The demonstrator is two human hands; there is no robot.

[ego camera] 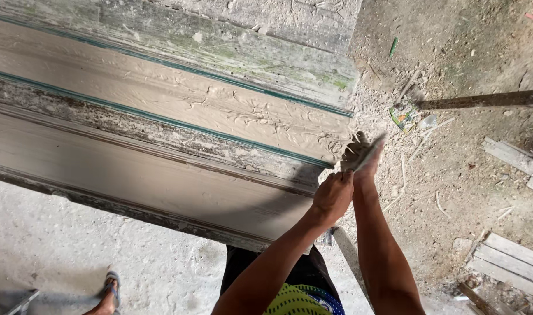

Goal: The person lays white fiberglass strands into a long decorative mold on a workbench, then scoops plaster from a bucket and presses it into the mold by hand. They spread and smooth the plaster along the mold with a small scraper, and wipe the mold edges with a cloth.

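Observation:
Long weathered wooden moulds (179, 52) lie side by side, with two channels full of smooth wet grey mortar (161, 93). My right hand (360, 154), smeared with mortar, is at the right end of the upper channel. It holds a thin flat scraper blade (372, 150). My left hand (333, 195) is curled into a fist just below, pressed against my right wrist at the end of the lower channel (132, 175). Nothing shows in the left hand.
Dirt floor with rubble and a crumpled wrapper (403, 119) lies to the right. A dark pole (482, 100) crosses the upper right. Pale planks (511, 256) lie at the right edge. A pale pipe (349, 252) runs under my arms. A sandalled foot (110, 290) stands at bottom left.

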